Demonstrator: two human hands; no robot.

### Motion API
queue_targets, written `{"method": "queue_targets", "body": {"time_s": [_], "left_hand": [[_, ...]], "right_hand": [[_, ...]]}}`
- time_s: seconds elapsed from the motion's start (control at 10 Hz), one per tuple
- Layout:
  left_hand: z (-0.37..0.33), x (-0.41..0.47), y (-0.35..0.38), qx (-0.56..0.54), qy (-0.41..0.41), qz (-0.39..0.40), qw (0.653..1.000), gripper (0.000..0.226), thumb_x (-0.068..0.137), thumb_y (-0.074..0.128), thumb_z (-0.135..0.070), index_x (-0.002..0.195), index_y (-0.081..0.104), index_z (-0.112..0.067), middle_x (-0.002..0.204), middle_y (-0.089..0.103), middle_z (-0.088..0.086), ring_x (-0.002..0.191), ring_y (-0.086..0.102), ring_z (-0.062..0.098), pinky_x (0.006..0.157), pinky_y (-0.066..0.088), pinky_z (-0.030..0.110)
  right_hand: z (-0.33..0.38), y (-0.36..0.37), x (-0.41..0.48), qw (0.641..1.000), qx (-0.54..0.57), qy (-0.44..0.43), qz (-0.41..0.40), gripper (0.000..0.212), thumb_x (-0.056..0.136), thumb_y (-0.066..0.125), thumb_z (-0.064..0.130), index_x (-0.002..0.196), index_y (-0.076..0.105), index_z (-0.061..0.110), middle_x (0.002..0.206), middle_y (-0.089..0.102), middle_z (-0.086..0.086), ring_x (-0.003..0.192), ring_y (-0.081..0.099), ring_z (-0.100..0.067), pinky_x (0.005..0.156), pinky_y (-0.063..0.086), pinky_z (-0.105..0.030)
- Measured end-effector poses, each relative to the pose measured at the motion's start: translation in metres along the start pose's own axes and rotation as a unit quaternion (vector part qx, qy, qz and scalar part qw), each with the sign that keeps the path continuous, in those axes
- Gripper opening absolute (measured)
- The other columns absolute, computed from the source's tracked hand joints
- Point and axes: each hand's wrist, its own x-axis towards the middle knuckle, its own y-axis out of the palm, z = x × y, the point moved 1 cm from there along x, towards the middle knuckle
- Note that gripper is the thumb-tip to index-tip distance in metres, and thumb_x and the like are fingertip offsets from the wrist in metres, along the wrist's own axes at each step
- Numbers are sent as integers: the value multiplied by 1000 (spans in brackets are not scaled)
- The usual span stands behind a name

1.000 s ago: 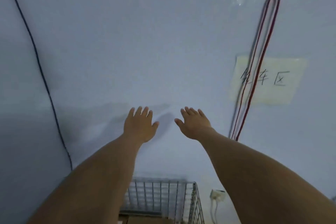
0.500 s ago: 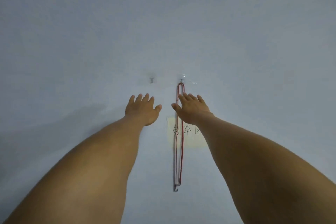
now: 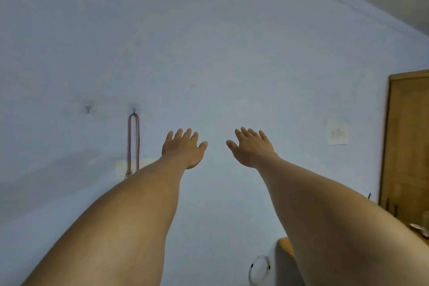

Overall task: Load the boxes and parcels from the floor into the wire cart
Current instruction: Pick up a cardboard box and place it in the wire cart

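Left hand (image 3: 184,148): fingers spread, empty, raised toward the far wall (image 3: 232,53).
Right hand (image 3: 251,147): likewise splayed, holding nothing.
Boxes, parcels, cart: none in sight; whereabouts unknown.
Handling: probably stiff cardboard; grip under opposite bottom edges, I'd guess.

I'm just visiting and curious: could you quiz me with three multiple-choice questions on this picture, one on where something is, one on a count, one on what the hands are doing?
1. Where is the wooden door?
A. far right
B. far left
C. between the hands

2. How many wall hooks show?
A. one
B. two
C. four

3. How are the hands?
A. gripping a box
B. clenched in fists
C. open and empty

Answers:
1 A, it stands at the right edge.
2 B, a bare hook beside the hook carrying the red cord.
3 C, the left hand and right hand spread their fingers against the wall, holding nothing.
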Motion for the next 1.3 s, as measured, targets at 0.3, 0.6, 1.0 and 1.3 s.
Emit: {"method": "queue_targets", "body": {"time_s": [0.3,0.6,1.0,1.3], "left_hand": [[-138,59,44,-34,-2,24,999,69,106,7,-59,166,8,-24,174,-1,-1,160,-2,24,128,-3,47],[-159,128,136,-38,-17,74,996,69,107,7,-57,166,8,-21,174,1,0,160,0,25,128,-2,48],[-170,122,411,-137,-92,281,946,69,109,17,-55,162,25,-13,170,22,8,155,23,29,124,18,43],[-188,-11,722,-290,-340,402,799,68,110,25,-53,153,41,-3,158,41,17,143,43,35,111,36,40]], "right_hand": [[-154,29,32,999,-14,13,27,70,107,14,58,167,10,22,174,6,1,161,2,-18,130,-5,-43],[-189,142,88,997,23,2,71,71,107,15,59,166,10,19,174,7,0,161,4,-19,130,-2,-44],[-235,416,96,969,33,5,246,75,107,19,58,164,19,10,172,20,-7,159,16,-23,130,5,-44],[-235,712,-22,873,121,36,471,69,108,24,56,159,31,10,161,39,-15,143,42,-37,114,37,-49]]}}
